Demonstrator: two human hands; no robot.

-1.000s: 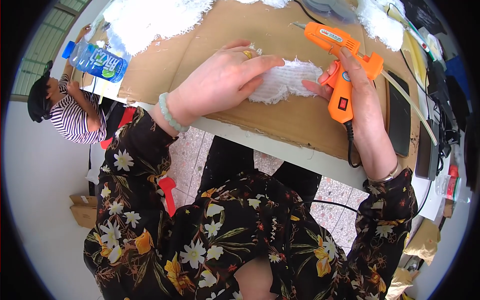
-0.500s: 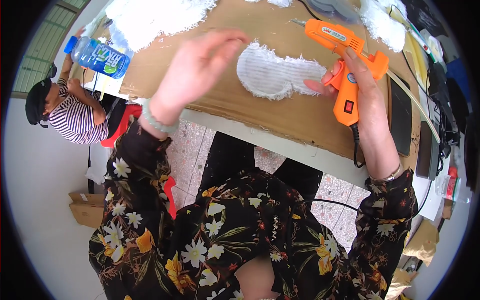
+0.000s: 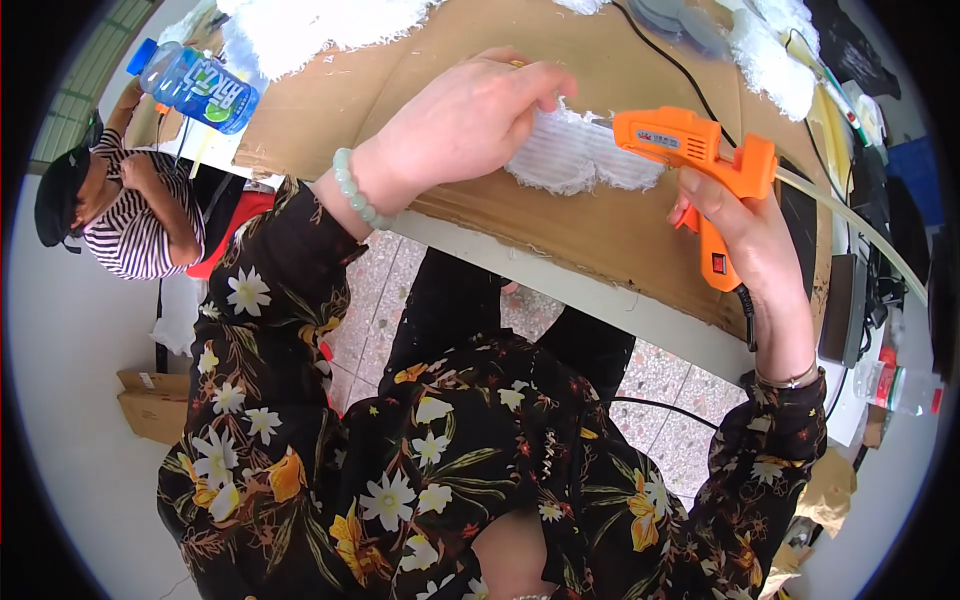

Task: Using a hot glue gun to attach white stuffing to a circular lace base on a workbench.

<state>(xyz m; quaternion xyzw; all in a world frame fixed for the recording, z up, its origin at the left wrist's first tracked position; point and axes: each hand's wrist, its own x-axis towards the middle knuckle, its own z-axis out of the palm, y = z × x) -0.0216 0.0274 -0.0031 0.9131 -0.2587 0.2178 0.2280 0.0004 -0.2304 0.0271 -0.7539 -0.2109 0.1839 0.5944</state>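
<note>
A white piece of fabric [image 3: 580, 155] with frayed, fluffy edges and faint stripes lies on the brown cardboard in front of me. My left hand [image 3: 465, 120] is at its upper left end, fingers bent and closed on that edge; the hand hides this part of the piece. In my right hand [image 3: 745, 225] is an orange hot glue gun [image 3: 690, 145], gripped round its handle. Its front end points left and sits over the right part of the fabric. A long pale glue stick [image 3: 850, 215] sticks out of its back.
Cardboard [image 3: 560, 245] covers the table. More white fluffy fabric [image 3: 310, 35] lies at the far left, beside a blue drink bottle [image 3: 195, 85]. Another pile [image 3: 775, 55] is at the far right, near cables and a dark box [image 3: 845, 305]. A person in a striped top [image 3: 145, 225] sits at left.
My left hand has come right and down onto the fabric's left end. The glue gun has lowered, its front end now over the fabric's right part. My view has shifted slightly.
</note>
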